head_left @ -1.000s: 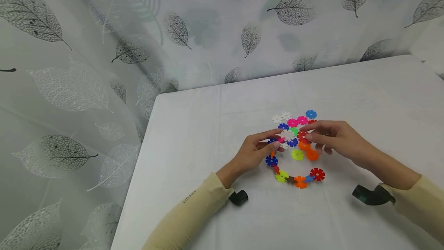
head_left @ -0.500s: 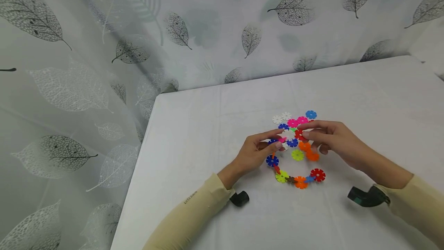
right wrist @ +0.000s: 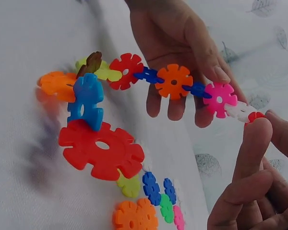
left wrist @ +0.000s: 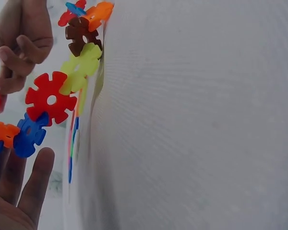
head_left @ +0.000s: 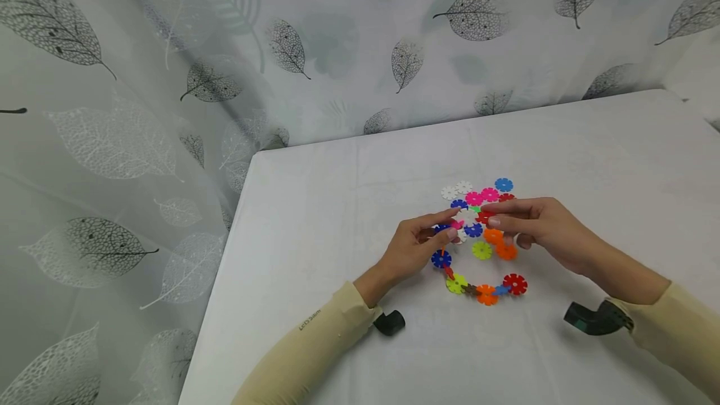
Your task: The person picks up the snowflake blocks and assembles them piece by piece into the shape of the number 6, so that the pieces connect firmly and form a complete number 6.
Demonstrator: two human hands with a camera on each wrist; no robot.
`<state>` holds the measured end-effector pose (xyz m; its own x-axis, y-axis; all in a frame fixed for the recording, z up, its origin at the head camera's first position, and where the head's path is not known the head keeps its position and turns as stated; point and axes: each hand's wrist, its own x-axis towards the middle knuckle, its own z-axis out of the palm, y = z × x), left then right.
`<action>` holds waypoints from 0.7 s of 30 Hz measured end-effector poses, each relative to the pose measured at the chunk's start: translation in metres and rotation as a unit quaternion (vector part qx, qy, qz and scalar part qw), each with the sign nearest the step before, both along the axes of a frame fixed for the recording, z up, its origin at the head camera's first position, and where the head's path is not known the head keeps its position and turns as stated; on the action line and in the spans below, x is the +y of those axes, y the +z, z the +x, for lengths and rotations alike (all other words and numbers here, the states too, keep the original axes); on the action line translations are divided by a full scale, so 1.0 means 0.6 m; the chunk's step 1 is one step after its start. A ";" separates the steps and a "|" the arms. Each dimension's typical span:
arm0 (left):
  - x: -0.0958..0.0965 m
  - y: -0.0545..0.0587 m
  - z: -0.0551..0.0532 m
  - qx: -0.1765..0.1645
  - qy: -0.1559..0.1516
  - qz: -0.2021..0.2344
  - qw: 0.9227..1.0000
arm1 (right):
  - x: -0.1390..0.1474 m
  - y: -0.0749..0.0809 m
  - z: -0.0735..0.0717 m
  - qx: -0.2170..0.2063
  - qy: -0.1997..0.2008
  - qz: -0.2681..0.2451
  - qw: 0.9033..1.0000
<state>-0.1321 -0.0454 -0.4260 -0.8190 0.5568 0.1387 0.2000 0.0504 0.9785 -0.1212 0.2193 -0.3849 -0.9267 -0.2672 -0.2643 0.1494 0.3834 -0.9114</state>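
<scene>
A chain of notched plastic interlocking discs hangs in a curve between my hands and bends round over the tabletop. My left hand (head_left: 413, 245) pinches the chain near its upper end, with thumb and fingertips at the pink interlocking disc (right wrist: 213, 93). Beyond that disc a white disc (right wrist: 236, 111) links on. My right hand (head_left: 540, 227) pinches a red interlocking disc (right wrist: 254, 116), mostly covered by the fingertips, right at the white disc's edge. Lower along the chain are an orange disc (right wrist: 174, 91), a brown disc (left wrist: 77, 33) and a large red end disc (right wrist: 93, 160).
Loose discs lie on the white-covered table (head_left: 315, 217) just behind the chain, among them blue (head_left: 504, 185), pink (head_left: 489, 194), white (head_left: 449, 193), orange (head_left: 507, 252) and yellow-green (head_left: 482, 250) ones. A leaf-patterned curtain (head_left: 349, 49) hangs along the table's far and left edges.
My right hand has shifted a little to the left, bringing the red disc closer to the white one. The left hand and the hanging chain have stayed nearly still.
</scene>
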 end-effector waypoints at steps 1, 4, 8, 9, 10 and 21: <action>0.001 0.001 0.001 0.001 0.000 0.000 1.000 | -0.001 0.001 0.000 0.001 -0.001 0.002 1.000; 0.001 0.002 0.001 0.000 -0.004 0.005 1.000 | -0.003 0.002 0.002 0.006 -0.005 0.010 1.000; 0.002 0.000 0.001 0.007 -0.007 0.013 1.000 | -0.007 0.003 0.004 0.009 -0.018 0.011 1.000; 0.002 0.001 0.001 0.009 -0.006 0.015 1.000 | -0.008 0.003 0.004 0.010 -0.021 0.010 1.000; 0.002 0.001 0.001 0.012 -0.005 0.016 1.000 | -0.009 0.003 0.004 0.010 -0.025 0.010 1.000; 0.005 0.004 0.002 0.002 -0.007 -0.001 1.000 | -0.009 -0.002 0.002 0.020 -0.034 0.009 0.999</action>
